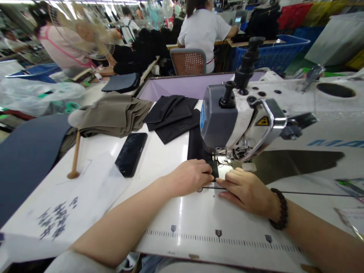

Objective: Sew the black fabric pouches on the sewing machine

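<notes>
Fabric in plain black runs, in the head view, along the glossy white bench to beside the shiny metal plate of one grey-and-white sewing machine. My left hand lies on its near end, fingers bunched together; my right hand has its fingers narrowed at the corner, the two sets of tips nearly meeting. Whether either pinches it, I cannot tell. My fingers are near the machine's head, so a slip or overreach could, I judge, hurt one; uneven pressure between my hands could skew the edge. The loose black cut pieces, lying against the far end, might drag along. Counting: two hands, one machine, at least three loose pieces, one grey-brown cloth stack of layers I can't count, one black phone, one wooden stick.
</notes>
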Demonstrator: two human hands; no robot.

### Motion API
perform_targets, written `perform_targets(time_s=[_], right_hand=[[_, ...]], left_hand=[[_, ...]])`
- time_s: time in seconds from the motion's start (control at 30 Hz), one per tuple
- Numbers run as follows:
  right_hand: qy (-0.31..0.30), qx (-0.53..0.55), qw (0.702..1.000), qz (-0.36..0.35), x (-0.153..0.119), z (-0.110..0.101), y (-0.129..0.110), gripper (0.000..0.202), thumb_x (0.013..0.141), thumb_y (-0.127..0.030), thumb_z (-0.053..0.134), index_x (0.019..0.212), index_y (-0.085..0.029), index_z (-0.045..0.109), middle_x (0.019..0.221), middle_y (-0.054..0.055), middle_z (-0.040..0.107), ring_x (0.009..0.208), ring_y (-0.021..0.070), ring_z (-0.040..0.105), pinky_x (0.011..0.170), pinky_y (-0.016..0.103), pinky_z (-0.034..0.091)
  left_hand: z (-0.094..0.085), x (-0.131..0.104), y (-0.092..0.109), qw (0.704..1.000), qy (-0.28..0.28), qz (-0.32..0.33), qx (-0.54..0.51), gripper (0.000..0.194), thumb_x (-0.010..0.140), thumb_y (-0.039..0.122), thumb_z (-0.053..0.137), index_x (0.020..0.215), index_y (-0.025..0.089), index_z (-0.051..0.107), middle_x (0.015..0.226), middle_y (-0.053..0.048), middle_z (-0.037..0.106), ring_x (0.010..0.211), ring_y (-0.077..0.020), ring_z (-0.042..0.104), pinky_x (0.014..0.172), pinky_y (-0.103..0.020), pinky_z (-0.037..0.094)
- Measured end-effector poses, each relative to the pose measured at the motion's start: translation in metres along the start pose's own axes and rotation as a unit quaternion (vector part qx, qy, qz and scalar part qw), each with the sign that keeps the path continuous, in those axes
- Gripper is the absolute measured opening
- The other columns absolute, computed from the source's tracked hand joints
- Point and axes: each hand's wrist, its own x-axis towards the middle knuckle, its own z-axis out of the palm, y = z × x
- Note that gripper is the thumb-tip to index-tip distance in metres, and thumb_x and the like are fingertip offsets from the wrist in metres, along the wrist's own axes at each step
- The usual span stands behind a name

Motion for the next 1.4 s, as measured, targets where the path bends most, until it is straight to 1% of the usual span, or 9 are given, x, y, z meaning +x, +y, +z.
perform_targets(time_s=[0.1,0.2,0.4,0.77,0.9,1.03,1.17,1.23,1.4], right_hand=[[0.009,-0.014,1.000,0.001,-0.001,0.000,-0.002,0.031,0.087,-0.033,0.040,0.092,-0.012,0.062,0.065,0.003,0.052,0.060,0.0143,0.047,0.055,0.029,0.034],[0.004,-0.014,1.000,0.011,-0.001,0.002,-0.002,0.032,0.088,-0.032,0.038,0.094,-0.012,0.062,0.066,0.004,0.053,0.061,0.0132,0.047,0.058,0.028,0.035],[-0.003,-0.004,1.000,0.023,-0.002,0.004,0.001,0.036,0.088,-0.035,0.036,0.096,-0.011,0.062,0.067,0.005,0.054,0.062,0.0136,0.047,0.058,0.029,0.035],[-0.019,-0.025,0.998,0.058,0.001,0.005,0.002,0.036,0.087,-0.036,0.037,0.101,-0.012,0.060,0.074,0.007,0.057,0.068,0.0155,0.051,0.066,0.030,0.039],[-0.008,-0.051,0.996,0.070,0.003,0.005,0.002,0.035,0.087,-0.036,0.037,0.101,-0.012,0.060,0.075,0.007,0.059,0.067,0.0159,0.051,0.064,0.029,0.040],[0.000,-0.060,0.993,0.101,0.003,0.008,0.004,0.034,0.085,-0.037,0.041,0.102,-0.014,0.059,0.079,0.008,0.060,0.070,0.0167,0.053,0.061,0.027,0.041],[-0.006,-0.052,0.991,0.124,0.004,0.013,0.006,0.035,0.085,-0.037,0.043,0.107,-0.014,0.058,0.084,0.009,0.060,0.075,0.0170,0.053,0.066,0.028,0.042],[-0.008,-0.054,0.990,0.129,0.005,0.014,0.007,0.035,0.085,-0.035,0.043,0.107,-0.014,0.058,0.083,0.009,0.060,0.073,0.0169,0.053,0.067,0.028,0.041],[-0.002,-0.056,0.990,0.132,0.007,0.014,0.006,0.034,0.085,-0.036,0.042,0.105,-0.014,0.059,0.080,0.008,0.059,0.070,0.0167,0.052,0.066,0.028,0.041]], left_hand=[[-0.003,0.000,0.003,1.000,0.000,0.012,0.002,0.025,0.088,0.026,0.042,0.081,0.015,0.063,0.092,-0.005,0.059,0.086,-0.0164,0.051,0.077,-0.028,0.043],[-0.004,0.001,0.000,1.000,0.001,0.014,-0.002,0.024,0.088,0.025,0.042,0.081,0.015,0.063,0.096,-0.005,0.058,0.088,-0.0160,0.050,0.078,-0.027,0.043],[-0.005,0.001,-0.002,1.000,-0.007,0.020,-0.011,0.025,0.089,0.024,0.041,0.082,0.014,0.063,0.097,-0.005,0.059,0.090,-0.0157,0.050,0.081,-0.027,0.043],[0.000,0.002,-0.008,1.000,0.014,0.013,-0.011,0.024,0.089,0.022,0.040,0.092,0.015,0.063,0.100,-0.006,0.059,0.094,-0.0170,0.051,0.082,-0.029,0.044],[0.000,0.003,-0.009,1.000,0.015,-0.009,-0.014,0.022,0.088,0.021,0.042,0.091,0.014,0.063,0.099,-0.007,0.058,0.095,-0.0167,0.052,0.084,-0.029,0.044],[0.000,0.005,-0.011,0.999,0.016,-0.029,-0.014,0.021,0.087,0.022,0.044,0.092,0.013,0.062,0.098,-0.007,0.058,0.094,-0.0165,0.052,0.086,-0.029,0.044],[0.002,0.007,-0.017,0.998,0.031,-0.046,-0.015,0.019,0.086,0.022,0.046,0.092,0.014,0.063,0.100,-0.006,0.058,0.095,-0.0172,0.052,0.086,-0.028,0.043],[0.004,0.008,-0.020,0.998,0.041,-0.048,-0.010,0.019,0.085,0.022,0.047,0.093,0.014,0.063,0.103,-0.005,0.058,0.096,-0.0179,0.052,0.086,-0.029,0.043],[0.008,0.009,-0.025,0.996,0.055,-0.063,0.002,0.020,0.085,0.023,0.048,0.095,0.015,0.062,0.105,-0.005,0.058,0.095,-0.0183,0.053,0.084,-0.029,0.045]])
